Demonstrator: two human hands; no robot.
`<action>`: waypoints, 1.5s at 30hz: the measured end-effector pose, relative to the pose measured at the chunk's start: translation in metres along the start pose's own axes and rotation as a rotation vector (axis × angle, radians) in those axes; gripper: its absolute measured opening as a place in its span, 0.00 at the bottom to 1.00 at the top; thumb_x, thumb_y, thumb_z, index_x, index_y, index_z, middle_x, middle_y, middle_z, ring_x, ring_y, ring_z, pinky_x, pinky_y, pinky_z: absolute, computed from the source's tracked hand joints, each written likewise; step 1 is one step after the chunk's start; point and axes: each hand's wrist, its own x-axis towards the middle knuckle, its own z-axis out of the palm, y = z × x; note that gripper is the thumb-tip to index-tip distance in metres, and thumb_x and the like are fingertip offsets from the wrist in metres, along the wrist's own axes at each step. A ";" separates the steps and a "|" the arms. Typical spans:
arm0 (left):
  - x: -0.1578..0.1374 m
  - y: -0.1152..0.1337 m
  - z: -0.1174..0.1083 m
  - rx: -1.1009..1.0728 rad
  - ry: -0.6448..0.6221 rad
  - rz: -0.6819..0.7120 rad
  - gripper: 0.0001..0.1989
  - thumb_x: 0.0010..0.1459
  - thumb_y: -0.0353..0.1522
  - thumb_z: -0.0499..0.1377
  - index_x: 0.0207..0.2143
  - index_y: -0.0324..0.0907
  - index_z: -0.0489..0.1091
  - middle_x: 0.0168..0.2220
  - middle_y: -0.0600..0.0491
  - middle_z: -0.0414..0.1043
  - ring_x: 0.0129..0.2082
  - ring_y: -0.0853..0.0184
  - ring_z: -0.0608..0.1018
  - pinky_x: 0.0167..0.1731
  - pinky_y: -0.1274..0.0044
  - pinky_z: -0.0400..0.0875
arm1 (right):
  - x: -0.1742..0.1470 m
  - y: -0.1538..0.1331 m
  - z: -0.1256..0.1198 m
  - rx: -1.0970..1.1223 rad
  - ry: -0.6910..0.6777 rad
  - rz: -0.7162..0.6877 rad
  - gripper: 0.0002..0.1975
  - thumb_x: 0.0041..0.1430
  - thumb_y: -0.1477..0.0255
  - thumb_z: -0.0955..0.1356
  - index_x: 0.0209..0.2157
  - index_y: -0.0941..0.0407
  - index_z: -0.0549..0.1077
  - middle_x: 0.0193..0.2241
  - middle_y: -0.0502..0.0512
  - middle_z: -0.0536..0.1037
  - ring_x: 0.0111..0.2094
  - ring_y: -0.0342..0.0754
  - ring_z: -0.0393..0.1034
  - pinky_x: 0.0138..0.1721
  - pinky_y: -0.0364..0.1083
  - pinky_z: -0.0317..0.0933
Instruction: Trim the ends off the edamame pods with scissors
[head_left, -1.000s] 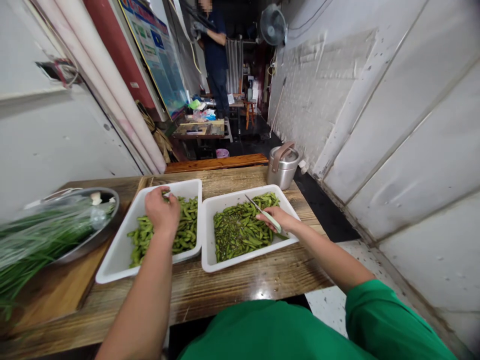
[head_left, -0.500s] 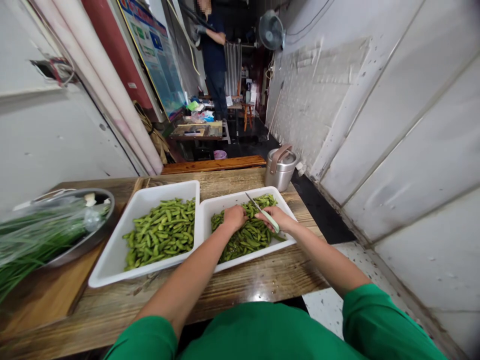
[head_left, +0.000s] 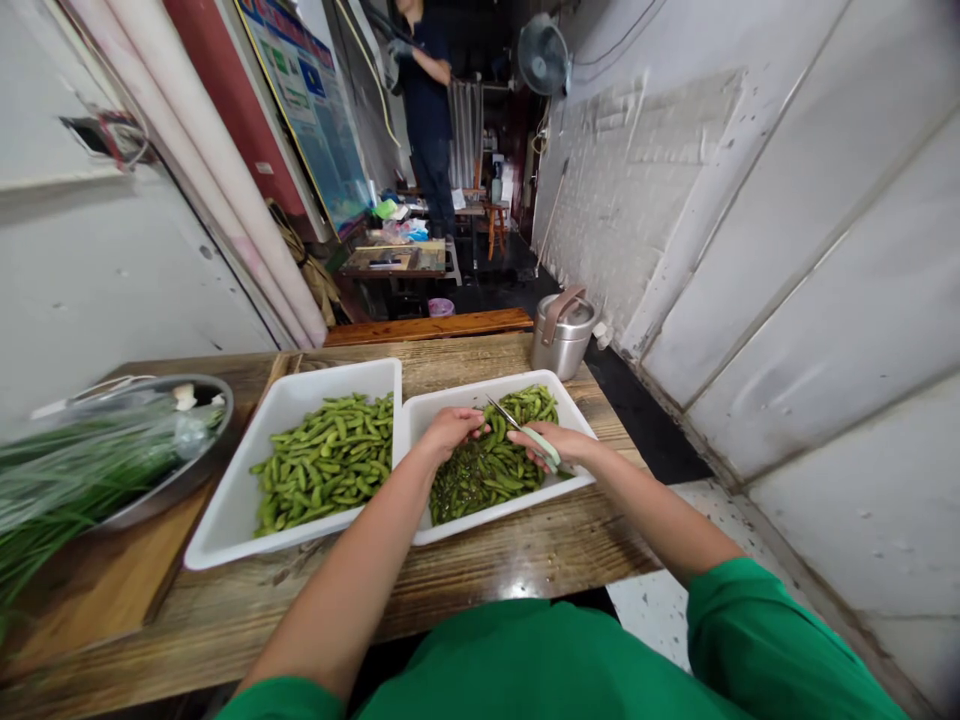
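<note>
My right hand (head_left: 553,444) is closed around the green-handled scissors (head_left: 541,446), whose blades point up and left over the right white tray (head_left: 577,405). Green soybean pods (head_left: 499,470) lie in that tray, with small dark trimmings among them at its left side. Above the pods, my left hand (head_left: 452,428) pinches what looks like a soybean pod (head_left: 480,428) close to the scissor tips. A second white tray (head_left: 225,510), left of the first, holds a heap of green pods (head_left: 334,450).
Bagged green stalks (head_left: 90,465) rest in a metal bowl (head_left: 217,395) on a wooden board (head_left: 105,590) at the left. A steel pail (head_left: 562,335) stands at the table's far right corner. Further back, a person (head_left: 427,110) stands by a low table (head_left: 397,260).
My left hand has lifted from the pods and shifted slightly left, its fingertips now near the scissor tips. My right hand stays nearly in place with the scissors.
</note>
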 end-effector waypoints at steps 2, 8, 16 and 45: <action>0.001 -0.001 0.001 -0.010 -0.002 0.004 0.14 0.36 0.37 0.64 0.24 0.35 0.72 0.23 0.50 0.73 0.17 0.77 0.64 0.15 0.83 0.51 | -0.001 -0.001 0.000 -0.011 0.003 -0.008 0.22 0.47 0.53 0.65 0.23 0.58 0.59 0.12 0.43 0.62 0.09 0.35 0.54 0.07 0.36 0.50; 0.003 -0.003 0.001 -0.006 -0.044 0.005 0.15 0.35 0.37 0.64 0.25 0.35 0.73 0.23 0.51 0.73 0.17 0.77 0.65 0.16 0.83 0.55 | -0.002 -0.002 -0.002 -0.018 -0.003 -0.041 0.21 0.46 0.55 0.67 0.20 0.58 0.58 0.10 0.42 0.59 0.08 0.35 0.53 0.07 0.36 0.47; 0.005 -0.004 0.000 -0.031 0.001 -0.033 0.14 0.36 0.36 0.64 0.24 0.34 0.72 0.23 0.49 0.73 0.17 0.77 0.65 0.15 0.84 0.55 | -0.003 -0.002 0.002 -0.013 -0.017 -0.038 0.21 0.48 0.53 0.64 0.23 0.58 0.59 0.13 0.44 0.63 0.10 0.36 0.56 0.09 0.37 0.52; -0.001 0.009 0.002 -0.481 -0.058 -0.100 0.04 0.44 0.20 0.59 0.23 0.33 0.66 0.21 0.50 0.71 0.24 0.71 0.75 0.28 0.81 0.72 | 0.002 0.000 0.001 0.127 -0.140 0.023 0.20 0.51 0.55 0.63 0.32 0.60 0.64 0.14 0.43 0.64 0.11 0.37 0.58 0.12 0.37 0.57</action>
